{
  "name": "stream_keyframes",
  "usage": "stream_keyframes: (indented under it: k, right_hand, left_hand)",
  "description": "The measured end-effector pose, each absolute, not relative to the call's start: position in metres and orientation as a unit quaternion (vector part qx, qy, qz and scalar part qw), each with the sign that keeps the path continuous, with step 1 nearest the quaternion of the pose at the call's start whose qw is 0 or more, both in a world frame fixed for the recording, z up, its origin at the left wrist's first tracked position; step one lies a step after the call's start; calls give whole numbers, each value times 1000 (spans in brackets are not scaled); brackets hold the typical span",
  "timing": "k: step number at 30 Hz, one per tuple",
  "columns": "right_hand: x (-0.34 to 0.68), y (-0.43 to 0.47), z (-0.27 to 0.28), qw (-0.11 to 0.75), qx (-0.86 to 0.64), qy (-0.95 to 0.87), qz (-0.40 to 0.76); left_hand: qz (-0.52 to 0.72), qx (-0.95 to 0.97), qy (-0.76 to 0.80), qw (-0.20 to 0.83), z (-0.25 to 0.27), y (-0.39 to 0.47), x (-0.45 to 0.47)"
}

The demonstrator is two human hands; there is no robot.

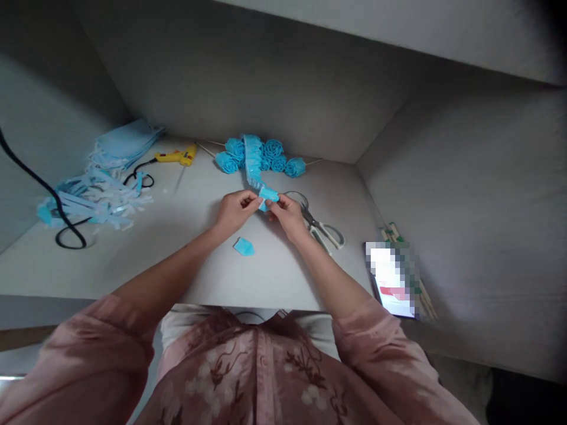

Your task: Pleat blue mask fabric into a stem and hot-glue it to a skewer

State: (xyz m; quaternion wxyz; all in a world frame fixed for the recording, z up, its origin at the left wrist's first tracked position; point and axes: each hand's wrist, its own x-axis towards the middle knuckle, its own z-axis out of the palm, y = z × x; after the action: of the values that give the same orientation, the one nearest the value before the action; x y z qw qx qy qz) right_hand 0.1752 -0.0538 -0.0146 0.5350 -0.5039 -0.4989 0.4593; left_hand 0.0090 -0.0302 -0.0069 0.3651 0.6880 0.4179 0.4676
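On your left, a loose, tangled heap of thin white and pale-blue strips lies below a stack of flat, pale-blue sheets, near a yellow plastic glue gun. Your left hand has its grip pinched on a small, bright-blue piece, before you at the lower end of a ruffled blue band lying across layered, rounded blue roses. Your right hand's grip clamps its other side, next to white-handled metal scissors on the table.
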Motion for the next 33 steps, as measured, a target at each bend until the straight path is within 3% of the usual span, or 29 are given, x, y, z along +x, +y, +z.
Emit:
stream_keyframes:
  k: [6,33]
  right_hand:
    - [175,-57,-19,541,-508,-529,412]
    - [174,-59,-25,493,-540,-588,346]
  left_hand:
    - [424,708,482,295,-16,-31,11]
    - [393,690,501,345,-13,-34,13]
